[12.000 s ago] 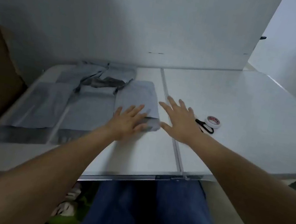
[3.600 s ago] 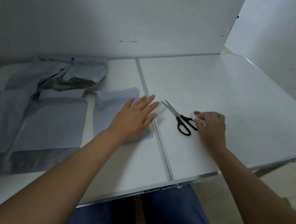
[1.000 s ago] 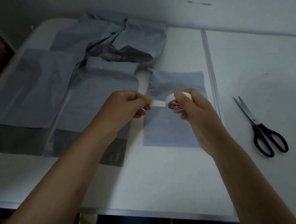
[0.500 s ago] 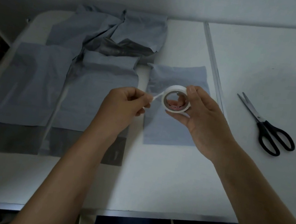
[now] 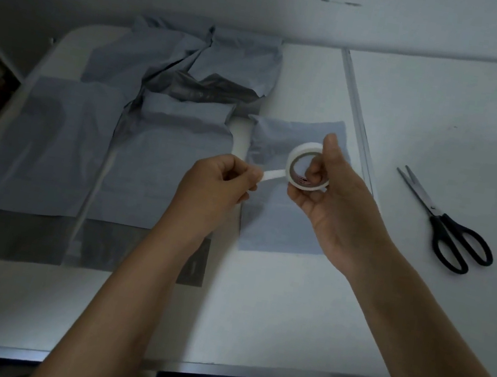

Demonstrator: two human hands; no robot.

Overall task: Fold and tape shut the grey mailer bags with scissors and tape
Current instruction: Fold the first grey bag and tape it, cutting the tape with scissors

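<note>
Surface: white folding table (image 5: 253, 318) against a pale wall, dimly lit, with a seam running away from the viewer to the right of the grip.
Far left of the grip: unfolded mailer bags (image 5: 158, 181) are laid flat side by side, with crumpled ones heaped behind them.
Left hand (image 5: 218, 190): fingers are curled and the free tape end (image 5: 273, 175) is pinched between thumb and fingertips.
Between the hands: a short strip is drawn out, its long axis running left to right, level with the roll.
Right hand (image 5: 332, 201): the tape roll (image 5: 307, 166) is held upright, a finger hooked through its core and the thumb set on its rim.
Beneath the grip: the folded mailer bag (image 5: 280, 228) is lying flat, directly under both hands, its long axis pointing away from the viewer.
Right of the grip: the scissors (image 5: 448, 226) are lying well apart, blades slightly parted, nearer the right hand, which is judged the likelier one to fetch them for the cut.
Hard to tell: the fold edge of the bag is covered by the hands; the roll's print is too blurred to be read.
</note>
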